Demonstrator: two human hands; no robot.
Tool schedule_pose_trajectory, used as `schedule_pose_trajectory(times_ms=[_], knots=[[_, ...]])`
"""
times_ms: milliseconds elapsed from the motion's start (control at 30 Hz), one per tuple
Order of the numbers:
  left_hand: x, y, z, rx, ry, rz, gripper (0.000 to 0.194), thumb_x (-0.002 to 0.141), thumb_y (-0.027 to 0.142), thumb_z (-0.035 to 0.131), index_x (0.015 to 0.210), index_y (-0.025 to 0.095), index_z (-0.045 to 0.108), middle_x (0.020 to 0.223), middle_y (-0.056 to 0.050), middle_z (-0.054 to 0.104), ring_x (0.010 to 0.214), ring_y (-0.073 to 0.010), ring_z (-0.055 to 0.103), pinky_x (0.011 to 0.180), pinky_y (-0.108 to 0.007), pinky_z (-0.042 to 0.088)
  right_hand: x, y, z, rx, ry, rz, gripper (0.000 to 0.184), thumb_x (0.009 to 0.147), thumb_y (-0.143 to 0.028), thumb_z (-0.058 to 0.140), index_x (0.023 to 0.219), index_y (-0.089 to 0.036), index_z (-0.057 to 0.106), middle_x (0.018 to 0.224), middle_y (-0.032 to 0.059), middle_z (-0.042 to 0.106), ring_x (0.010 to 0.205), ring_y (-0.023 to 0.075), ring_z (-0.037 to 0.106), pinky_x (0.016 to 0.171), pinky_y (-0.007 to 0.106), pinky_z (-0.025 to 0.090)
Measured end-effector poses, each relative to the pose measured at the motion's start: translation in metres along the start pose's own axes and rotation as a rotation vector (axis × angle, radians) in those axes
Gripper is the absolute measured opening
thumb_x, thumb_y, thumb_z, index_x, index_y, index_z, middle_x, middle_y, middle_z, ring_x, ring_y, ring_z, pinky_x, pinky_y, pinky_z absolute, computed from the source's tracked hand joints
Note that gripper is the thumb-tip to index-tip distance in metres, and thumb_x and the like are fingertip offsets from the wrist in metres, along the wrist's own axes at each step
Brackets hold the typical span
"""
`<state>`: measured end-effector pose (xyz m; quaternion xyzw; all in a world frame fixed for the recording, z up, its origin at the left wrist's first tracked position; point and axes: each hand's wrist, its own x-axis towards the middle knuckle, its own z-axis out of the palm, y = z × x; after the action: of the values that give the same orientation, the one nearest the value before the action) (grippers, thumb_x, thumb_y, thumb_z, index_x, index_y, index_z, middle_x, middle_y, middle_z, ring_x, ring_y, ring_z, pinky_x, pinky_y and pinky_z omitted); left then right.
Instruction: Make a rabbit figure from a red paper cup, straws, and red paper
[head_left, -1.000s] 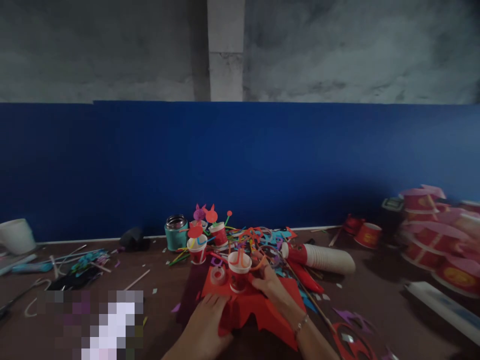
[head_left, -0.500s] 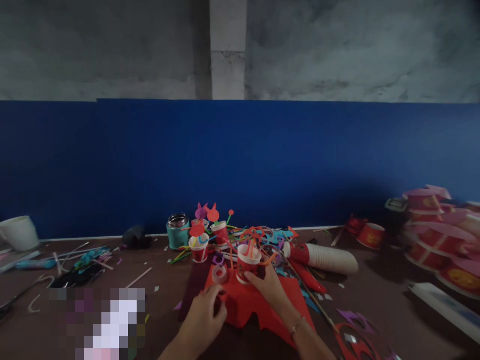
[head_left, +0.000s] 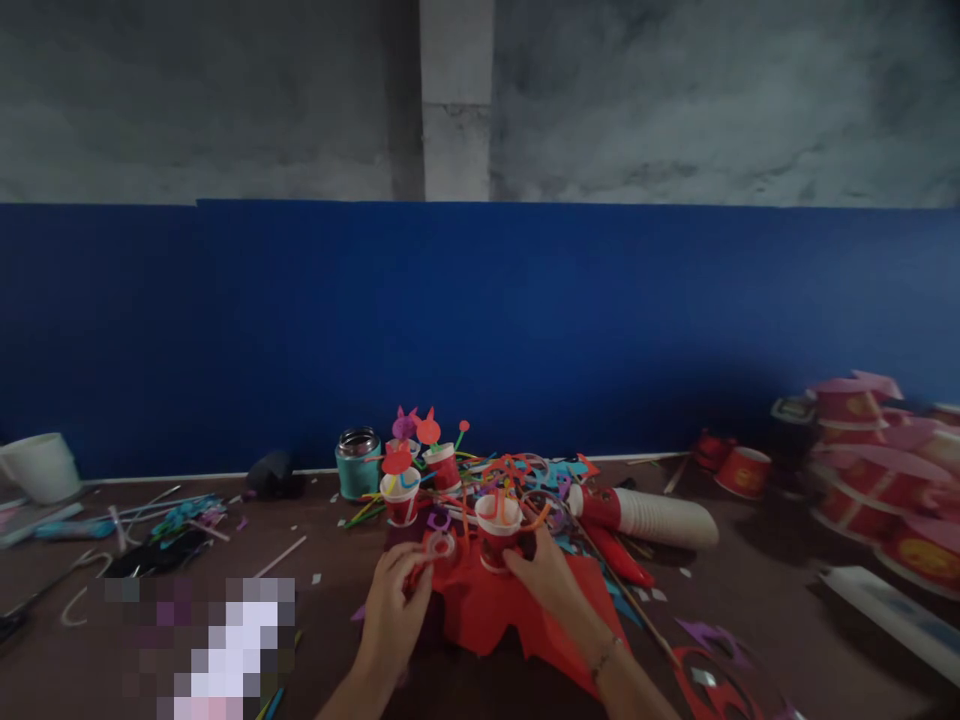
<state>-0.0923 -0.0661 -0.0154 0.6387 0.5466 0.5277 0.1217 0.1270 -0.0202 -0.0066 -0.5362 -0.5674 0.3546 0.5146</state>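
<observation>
left hand (head_left: 396,612) has come up off the red paper (head_left: 495,610) and is now pinching the tape roll (head_left: 439,545) at its fingertips; right hand (head_left: 541,578) (fingers curled) has nudged the red cup (head_left: 497,530) further back; looks like taping's underway

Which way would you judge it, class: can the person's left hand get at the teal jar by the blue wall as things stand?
Probably yes: the left hand holds a tape roll, and bare table leads to the teal jar.
</observation>
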Motion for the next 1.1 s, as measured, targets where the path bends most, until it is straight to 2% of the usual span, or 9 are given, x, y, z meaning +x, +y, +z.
schedule_pose_trajectory(times_ms=[133, 233, 267, 367, 433, 500, 700, 967, 1100], knots=[[0.004, -0.002, -0.002, -0.144, 0.078, -0.162, 0.023, 0.079, 0.039, 0.054, 0.081, 0.019, 0.066, 0.079, -0.007, 0.070, 0.075, -0.0231, 0.064, 0.070, -0.034, 0.051, 0.001, -0.008, -0.009, 0.015, 0.171, -0.054, 0.045, 0.073, -0.034, 0.062, 0.113, -0.017, 0.052, 0.107, 0.0106, 0.064, 0.108, 0.0304, 0.056, 0.094, 0.045, 0.043], [0.007, -0.004, -0.003, -0.229, 0.143, -0.246, 0.026, 0.079, 0.042, 0.054, 0.081, 0.018, 0.063, 0.075, -0.005, 0.068, 0.071, -0.0220, 0.063, 0.066, -0.032, 0.051, -0.009, -0.026, -0.013, -0.082, 0.488, -0.323, 0.055, 0.078, -0.035, 0.059, 0.127, -0.017, 0.043, 0.131, 0.0141, 0.048, 0.128, 0.0313, 0.038, 0.105, 0.050, 0.030], [0.007, -0.005, -0.002, -0.261, 0.145, -0.270, 0.027, 0.078, 0.042, 0.054, 0.083, 0.017, 0.063, 0.076, -0.005, 0.068, 0.071, -0.0221, 0.064, 0.066, -0.032, 0.051, -0.014, -0.033, -0.012, -0.119, 0.512, -0.447, 0.053, 0.080, -0.032, 0.057, 0.129, -0.018, 0.042, 0.134, 0.0146, 0.044, 0.129, 0.0307, 0.036, 0.106, 0.050, 0.030], [0.009, -0.011, -0.001, -0.354, 0.125, -0.339, 0.031, 0.077, 0.042, 0.055, 0.090, 0.016, 0.065, 0.084, -0.007, 0.071, 0.076, -0.0237, 0.066, 0.067, -0.034, 0.053, -0.026, -0.051, 0.003, -0.239, 0.202, -0.690, 0.028, 0.084, -0.018, 0.049, 0.109, -0.024, 0.060, 0.110, 0.0109, 0.061, 0.109, 0.0265, 0.053, 0.096, 0.044, 0.041], [0.010, -0.015, 0.000, -0.392, 0.143, -0.352, 0.033, 0.075, 0.041, 0.056, 0.094, 0.015, 0.064, 0.089, -0.009, 0.071, 0.082, -0.0243, 0.067, 0.072, -0.034, 0.053, -0.027, -0.057, 0.022, -0.413, -0.189, -0.681, 0.031, 0.083, -0.011, 0.045, 0.101, -0.024, 0.066, 0.096, 0.0089, 0.065, 0.092, 0.0224, 0.059, 0.083, 0.036, 0.048], [0.011, -0.018, 0.000, -0.416, 0.166, -0.350, 0.034, 0.074, 0.039, 0.057, 0.097, 0.014, 0.063, 0.094, -0.010, 0.070, 0.088, -0.0243, 0.067, 0.077, -0.035, 0.052, -0.023, -0.057, 0.042, -0.568, -0.360, -0.565, 0.037, 0.079, -0.005, 0.042, 0.099, -0.022, 0.068, 0.099, 0.0083, 0.065, 0.095, 0.0209, 0.059, 0.085, 0.032, 0.047], [0.011, -0.019, -0.001, -0.356, 0.201, -0.271, 0.029, 0.075, 0.035, 0.054, 0.097, 0.017, 0.061, 0.098, -0.010, 0.068, 0.093, -0.0240, 0.065, 0.084, -0.037, 0.051, -0.005, -0.044, 0.073, -0.888, -0.426, -0.448, 0.032, 0.078, -0.005, 0.045, 0.097, -0.016, 0.069, 0.116, 0.0142, 0.059, 0.108, 0.0275, 0.054, 0.089, 0.037, 0.044], [0.008, -0.029, 0.008, -0.399, 0.194, -0.274, 0.036, 0.077, 0.029, 0.054, 0.111, 0.017, 0.056, 0.115, -0.013, 0.065, 0.103, -0.0235, 0.064, 0.087, -0.036, 0.052, -0.013, -0.040, 0.061, -0.731, -0.346, -0.486, 0.031, 0.082, -0.010, 0.046, 0.106, -0.019, 0.063, 0.119, 0.0112, 0.058, 0.112, 0.0245, 0.052, 0.096, 0.037, 0.040], [0.008, -0.027, 0.006, -0.363, 0.130, -0.255, 0.032, 0.076, 0.033, 0.056, 0.102, 0.017, 0.066, 0.107, -0.011, 0.071, 0.103, -0.0261, 0.065, 0.090, -0.039, 0.051, -0.023, -0.041, 0.057, -0.697, -0.364, -0.463, 0.027, 0.078, -0.010, 0.049, 0.098, -0.018, 0.066, 0.120, 0.0117, 0.059, 0.113, 0.0256, 0.052, 0.097, 0.037, 0.040]])
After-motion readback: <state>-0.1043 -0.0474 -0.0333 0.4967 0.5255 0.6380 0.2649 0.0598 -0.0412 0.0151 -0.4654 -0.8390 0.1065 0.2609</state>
